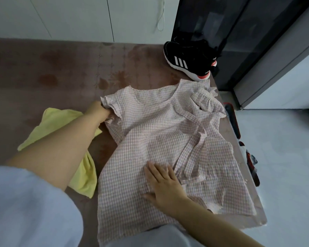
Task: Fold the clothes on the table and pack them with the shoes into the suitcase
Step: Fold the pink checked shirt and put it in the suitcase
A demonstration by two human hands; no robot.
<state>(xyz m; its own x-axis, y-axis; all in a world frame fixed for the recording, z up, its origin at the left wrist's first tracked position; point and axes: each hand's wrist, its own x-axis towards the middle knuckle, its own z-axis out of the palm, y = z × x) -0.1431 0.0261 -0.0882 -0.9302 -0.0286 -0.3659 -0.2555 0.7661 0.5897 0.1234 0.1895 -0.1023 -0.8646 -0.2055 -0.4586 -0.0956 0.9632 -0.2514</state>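
A pink-and-white gingham dress [150, 132] lies spread face-up on the tabletop [52, 72], which is covered in a dusty-pink patterned cloth. The neckline points to the far edge and the hem hangs over the near edge. The left hand [99, 112] has its fingers curled round the dress's ruffled sleeve [114, 113] at the garment's left side. The right hand [163, 184] lies flat on the skirt with fingers straight and slightly spread, just beside a loose fabric sash [194, 138] that trails across the dress. A crumpled yellow garment [57, 125] sits left of the dress, partly under the left forearm. Black sneakers [189, 59] with white stripes stand at the far right corner. Past the tabletop's right edge, a red-and-black suitcase rim [233, 118] shows on the floor.
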